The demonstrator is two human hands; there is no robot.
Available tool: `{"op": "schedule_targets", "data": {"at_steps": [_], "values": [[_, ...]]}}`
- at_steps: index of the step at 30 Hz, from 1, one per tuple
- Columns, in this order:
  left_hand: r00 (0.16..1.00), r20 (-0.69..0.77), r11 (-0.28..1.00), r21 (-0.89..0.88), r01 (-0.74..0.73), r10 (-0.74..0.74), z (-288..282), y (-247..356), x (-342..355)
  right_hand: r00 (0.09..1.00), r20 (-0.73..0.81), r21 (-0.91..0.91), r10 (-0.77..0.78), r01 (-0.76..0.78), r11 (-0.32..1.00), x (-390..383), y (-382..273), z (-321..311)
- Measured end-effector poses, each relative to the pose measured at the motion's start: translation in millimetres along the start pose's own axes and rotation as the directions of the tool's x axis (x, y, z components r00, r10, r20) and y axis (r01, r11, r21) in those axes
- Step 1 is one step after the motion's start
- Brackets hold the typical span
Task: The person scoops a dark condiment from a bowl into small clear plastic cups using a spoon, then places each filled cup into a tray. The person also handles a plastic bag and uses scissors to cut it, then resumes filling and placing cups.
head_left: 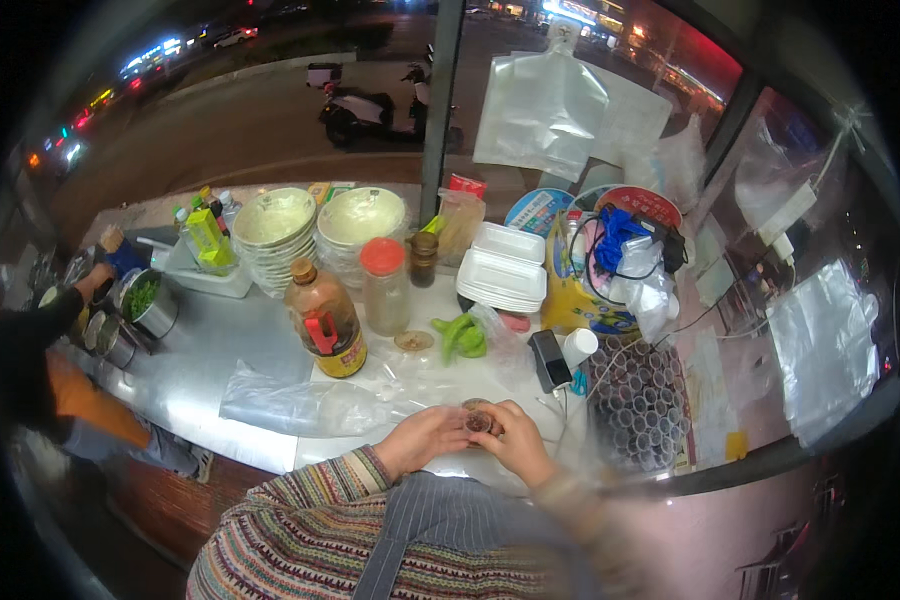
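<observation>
Close to the counter's front edge, a small clear plastic cup with dark reddish-brown contents [479, 422] is held between my two hands. My right hand [520, 443] closes round its right side with thumb and fingers. From the other side my left hand [428, 441] supports it, its fingers pressed to the cup. Part of a similar round item shows just behind the cup, mostly hidden by my fingers. Many like cups with dark contents [645, 410] stand packed together in a tray to my right. A clear plastic bag [300, 400] lies flat left of my hands.
A large sauce bottle [325, 325], a red-lidded jar [383, 290] and green peppers [460, 337] stand beyond my hands. Farther back are stacked bowls [273, 220] and white foam boxes [503, 270]. A black box-shaped device [548, 362] with cables sits right. Another person's arm [65, 310] works among pots at left.
</observation>
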State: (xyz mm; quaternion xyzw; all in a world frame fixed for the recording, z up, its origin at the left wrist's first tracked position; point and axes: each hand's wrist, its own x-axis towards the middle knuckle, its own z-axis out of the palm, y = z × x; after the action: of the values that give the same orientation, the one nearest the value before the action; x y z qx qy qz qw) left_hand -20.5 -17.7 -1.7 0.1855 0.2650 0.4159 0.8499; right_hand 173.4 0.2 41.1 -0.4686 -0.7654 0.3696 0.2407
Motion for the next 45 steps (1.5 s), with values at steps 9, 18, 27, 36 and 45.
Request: {"op": "schedule_targets", "data": {"at_steps": [9, 18, 27, 36, 45], "values": [[0.967, -0.174, 0.957, 0.255, -0.14, 0.188, -3.3, -14.2, 2.9, 0.974, -0.105, 0.056, -0.2, 0.207, 0.977, 4.1, 10.9, 24.1], [0.931, -0.183, 0.828, 0.531, -0.178, 0.317, 0.6, -22.4, 4.8, 0.97, -0.232, 0.058, -0.073, 0.088, 0.994, 8.1, 17.3, 30.4], [0.915, -0.187, 0.901, 0.329, -0.284, 0.356, -8.3, -26.5, 12.4, 0.942, -0.031, 0.526, 0.334, -0.269, 0.807, 10.1, 13.8, 36.3], [0.911, -0.33, 0.955, 0.241, -0.172, 0.248, 4.8, -16.3, 11.8, 0.975, -0.062, 0.534, 0.213, -0.148, 0.833, 17.7, 22.4, 43.6], [0.964, -0.219, 0.907, 0.418, -0.044, 0.148, -1.8, -12.9, 13.0, 0.985, -0.121, -0.035, -0.126, 0.123, 0.992, 17.1, 28.0, 30.4]]}}
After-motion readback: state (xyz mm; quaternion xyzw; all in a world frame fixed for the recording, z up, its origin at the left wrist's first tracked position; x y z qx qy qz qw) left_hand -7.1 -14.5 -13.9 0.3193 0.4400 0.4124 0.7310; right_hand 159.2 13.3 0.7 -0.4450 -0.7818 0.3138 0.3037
